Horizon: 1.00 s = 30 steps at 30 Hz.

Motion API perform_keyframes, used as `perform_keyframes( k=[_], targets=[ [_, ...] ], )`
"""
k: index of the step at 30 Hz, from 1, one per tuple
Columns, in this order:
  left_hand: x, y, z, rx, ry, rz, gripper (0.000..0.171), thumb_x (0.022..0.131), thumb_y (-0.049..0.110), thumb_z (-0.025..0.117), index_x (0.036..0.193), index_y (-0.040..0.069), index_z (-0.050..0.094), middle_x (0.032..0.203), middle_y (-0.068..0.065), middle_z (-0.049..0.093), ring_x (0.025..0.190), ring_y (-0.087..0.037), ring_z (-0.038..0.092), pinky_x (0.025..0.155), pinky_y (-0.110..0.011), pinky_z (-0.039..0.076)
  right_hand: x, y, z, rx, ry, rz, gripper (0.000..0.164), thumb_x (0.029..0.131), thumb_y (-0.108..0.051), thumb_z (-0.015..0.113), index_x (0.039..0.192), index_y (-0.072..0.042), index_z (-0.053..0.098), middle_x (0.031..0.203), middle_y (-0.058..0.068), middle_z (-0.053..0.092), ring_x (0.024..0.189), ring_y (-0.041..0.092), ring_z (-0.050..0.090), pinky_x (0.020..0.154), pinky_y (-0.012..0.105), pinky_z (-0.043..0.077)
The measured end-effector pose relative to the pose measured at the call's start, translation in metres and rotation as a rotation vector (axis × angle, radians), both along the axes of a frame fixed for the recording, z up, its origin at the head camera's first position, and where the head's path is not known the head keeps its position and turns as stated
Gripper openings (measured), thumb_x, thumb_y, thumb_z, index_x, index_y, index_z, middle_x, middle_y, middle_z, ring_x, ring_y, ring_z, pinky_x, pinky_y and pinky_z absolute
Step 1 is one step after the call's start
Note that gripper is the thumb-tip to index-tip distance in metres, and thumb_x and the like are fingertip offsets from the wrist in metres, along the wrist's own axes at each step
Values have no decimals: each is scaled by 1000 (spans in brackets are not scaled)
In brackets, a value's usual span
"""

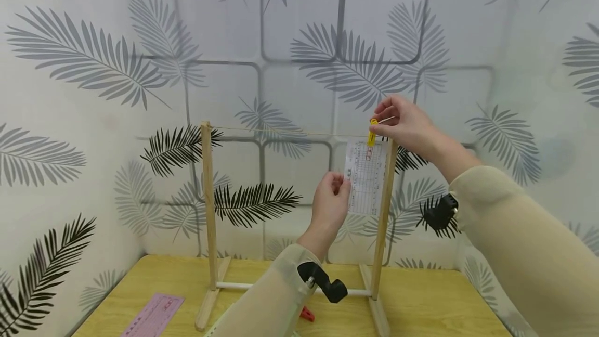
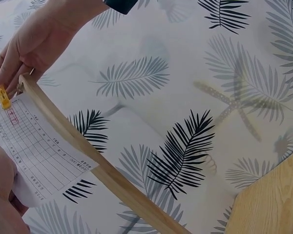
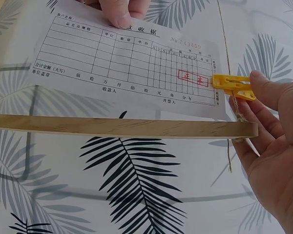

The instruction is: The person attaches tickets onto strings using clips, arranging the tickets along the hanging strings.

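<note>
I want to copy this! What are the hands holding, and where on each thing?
The right hand pinches the yellow clip by its handle end; the left hand pinches the white paper by a long edge.

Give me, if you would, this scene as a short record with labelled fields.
Left hand: pinches a white printed paper slip by its side edge
Right hand: holds a yellow plastic clothespin
Clothespin position: over the white slip's upper edge, at a thin tan string
Support: upright pale wooden frame, string across its top
Surface: yellowish wood-grain table
Also on table: pink printed paper slip, left of the frame in the head view; red plastic item, partly hidden
</note>
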State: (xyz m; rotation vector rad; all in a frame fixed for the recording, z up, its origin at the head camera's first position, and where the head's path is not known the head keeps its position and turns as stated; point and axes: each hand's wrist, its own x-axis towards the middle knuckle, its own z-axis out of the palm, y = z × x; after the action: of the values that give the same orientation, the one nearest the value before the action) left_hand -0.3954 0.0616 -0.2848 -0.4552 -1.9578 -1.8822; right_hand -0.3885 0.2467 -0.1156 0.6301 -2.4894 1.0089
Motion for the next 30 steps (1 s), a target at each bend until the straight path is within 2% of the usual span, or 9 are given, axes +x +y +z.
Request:
perform_keyframes(
  k=[7, 13, 19, 24, 30],
  targets=[
    [-1, -1, -3, 1, -15, 7, 5, 111, 12, 66, 114, 9, 66, 99, -2, 66, 90, -15, 60, 83, -34, 51, 2, -1, -1, 5, -10, 11, 47, 110, -17, 71, 148, 1, 48, 149, 21, 60, 140, 38, 59, 111, 57, 48],
    [3, -5, -3, -2, -37, 2, 10, 111, 13, 64, 120, 10, 65, 104, -2, 66, 93, -16, 60, 83, -36, 50, 3, 2, -3, 12, 2, 6, 53, 110, -15, 71, 154, 2, 46, 156, 24, 54, 146, 40, 53, 117, 58, 44],
    [3, -6, -5, -4, -46, 1, 10, 111, 14, 64, 121, 11, 65, 103, -1, 66, 92, -15, 60, 80, -34, 50, 7, 7, -9, 33, 41, -12, 60, 109, -17, 73, 159, -2, 43, 161, 24, 51, 151, 42, 47, 122, 61, 38],
    [2, -10, -8, -13, -43, 14, 13, 111, 16, 65, 123, 12, 66, 111, -2, 68, 100, -16, 62, 90, -39, 53, 10, 6, -17, 97, 114, -40, 67, 107, -19, 77, 163, -5, 42, 167, 22, 46, 155, 44, 41, 125, 62, 32],
    [5, -21, -13, -74, -9, 38, 20, 112, 21, 64, 130, 13, 66, 124, -2, 71, 120, -22, 64, 107, -48, 52, 18, 3, -27, 199, 210, -85, 76, 106, -24, 79, 168, -7, 40, 173, 20, 38, 159, 45, 32, 125, 66, 29]
  ],
)
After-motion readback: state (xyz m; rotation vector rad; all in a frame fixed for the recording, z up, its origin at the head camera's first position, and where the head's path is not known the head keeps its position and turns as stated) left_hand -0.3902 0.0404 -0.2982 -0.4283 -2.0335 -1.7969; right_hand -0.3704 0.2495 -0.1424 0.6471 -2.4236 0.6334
